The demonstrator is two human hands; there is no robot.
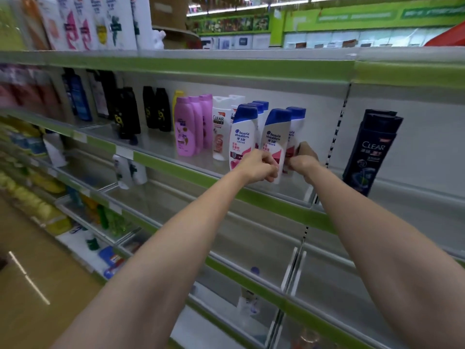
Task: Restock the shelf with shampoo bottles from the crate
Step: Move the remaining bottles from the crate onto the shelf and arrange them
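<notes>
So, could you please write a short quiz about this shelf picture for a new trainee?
1. True or false: both hands hold blue-capped bottles at the shelf.
2. Which bottles stand directly left of the white Clear bottle? A) black B) pink C) yellow
3. Fill in: right of the perforated upright stands a dark ____ bottle.

Key:
1. True: the left hand grips the front bottle, and the right hand the bottle behind it.
2. B: the pink bottles beside the white Clear bottle.
3. Clear.
</notes>
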